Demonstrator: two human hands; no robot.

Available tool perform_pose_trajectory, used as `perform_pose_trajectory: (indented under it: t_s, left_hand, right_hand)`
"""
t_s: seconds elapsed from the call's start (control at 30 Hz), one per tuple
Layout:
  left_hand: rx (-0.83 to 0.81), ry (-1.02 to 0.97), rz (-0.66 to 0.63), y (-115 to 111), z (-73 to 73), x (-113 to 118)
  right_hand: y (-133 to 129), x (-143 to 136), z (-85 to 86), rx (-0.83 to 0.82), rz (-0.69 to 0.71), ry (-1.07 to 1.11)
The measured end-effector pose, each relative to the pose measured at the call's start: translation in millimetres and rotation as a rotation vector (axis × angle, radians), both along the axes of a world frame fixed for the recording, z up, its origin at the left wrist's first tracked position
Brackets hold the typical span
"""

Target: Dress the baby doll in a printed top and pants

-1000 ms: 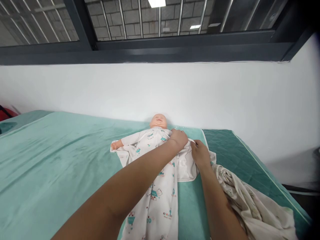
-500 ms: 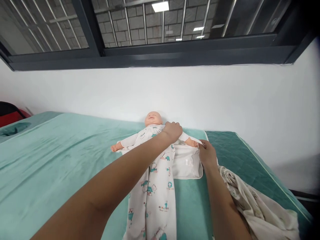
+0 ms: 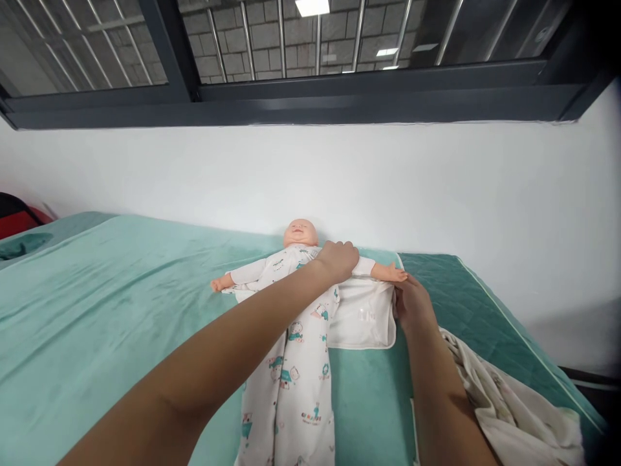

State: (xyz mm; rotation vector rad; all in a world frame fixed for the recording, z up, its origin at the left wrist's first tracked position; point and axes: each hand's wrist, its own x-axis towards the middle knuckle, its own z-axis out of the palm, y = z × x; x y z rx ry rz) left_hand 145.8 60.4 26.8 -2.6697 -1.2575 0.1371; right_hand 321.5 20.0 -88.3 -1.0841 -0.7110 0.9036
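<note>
A baby doll [image 3: 301,233] lies on its back, head by the wall, in a white printed sleepsuit [image 3: 303,349]. My left hand [image 3: 339,261] is closed on the sleeve at the doll's upper arm, on the right side of the picture. My right hand [image 3: 412,299] has its fingers closed at the doll's hand [image 3: 391,272] on that same side, and the arm is stretched out sideways. Beneath that arm lies a white cloth flap [image 3: 363,317]. The doll's other arm [image 3: 237,277] rests outstretched to the left.
A light green sheet [image 3: 121,310] covers the bed, with a darker green quilted cover [image 3: 460,304] at the right. A crumpled cream cloth [image 3: 528,401] lies by my right forearm. Behind are a white wall [image 3: 194,181] and a barred window; a red and black item [image 3: 17,217] is far left.
The doll's arm on the right side is now straighter, its hand farther out of the sleeve. My right hand has moved slightly right and down from the cloth edge to the doll's hand.
</note>
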Motion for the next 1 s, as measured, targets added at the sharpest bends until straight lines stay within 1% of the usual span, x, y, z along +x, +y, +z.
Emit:
perform_pose_trajectory:
  t_s: [0.07,0.1,0.17,0.2,0.27,0.3,0.33,0.4,0.47,0.5,0.57,0.6,0.67,0.73,0.8,0.83,0.9,1.0]
  left_hand:
    - [-0.022,-0.014,0.014,0,-3.1,5]
    - [-0.035,-0.020,0.021,0,-5.3,8]
    - [-0.057,-0.035,0.040,-2,-10.6,15]
    - [-0.066,-0.044,0.049,-4,-13.1,18]
    - [-0.078,-0.062,0.057,-11,-15.9,21]
    - [-0.079,-0.078,0.051,-17,-15.7,20]
    - [-0.075,-0.112,0.038,-23,-14.4,15]
    - [-0.055,-0.263,-0.004,-40,-9.6,-5]
    - [-0.024,-0.548,-0.043,-56,-6.0,-39]
    - [-0.019,-0.702,-0.032,-62,-6.3,-59]
    - [-0.017,-0.945,0.078,-70,-12.7,-100]
    - [-0.015,-1.017,0.161,-71,-18.5,-118]
    - [-0.059,-1.074,0.297,-69,-33.1,-145]
    - [-0.162,-1.071,0.347,-64,-47.1,-158]
    - [-0.247,-1.061,0.320,-61,-56.9,-160]
    - [-0.262,-1.061,0.292,-60,-60.2,-159]
    - [-0.231,-1.067,0.236,-60,-64.2,-155]
    - [-0.107,-1.067,0.158,-61,-67.5,-149]
  right_hand:
    - [-1,2,2.5,0.006,-0.005,0.088]
    - [-2,2,4.0,0.027,-0.041,0.120]
    - [-5,0,7.8,0.106,-0.202,0.095]
    - [-7,-3,10.4,0.146,-0.301,0.027]
    - [-14,-14,17.2,0.204,-0.463,-0.208]
    - [-17,-21,21.3,0.217,-0.497,-0.338]
    - [-21,-29,25.5,0.226,-0.496,-0.452]
    - [-29,-50,33.6,0.239,-0.411,-0.583]
    - [-36,-72,39.6,0.230,-0.231,-0.610]
    - [-39,-84,41.7,0.217,-0.120,-0.612]
    - [-44,-104,44.2,0.178,0.095,-0.631]
    - [-46,-113,44.8,0.152,0.185,-0.642]
    - [-50,-124,45.2,0.096,0.316,-0.653]
    - [-52,-128,44.6,0.053,0.391,-0.653]
    - [-52,-127,43.0,0.046,0.429,-0.664]
    - [-51,-126,41.8,0.059,0.440,-0.677]
    - [-50,-125,39.2,0.100,0.443,-0.701]
    - [-48,-127,35.9,0.166,0.403,-0.711]
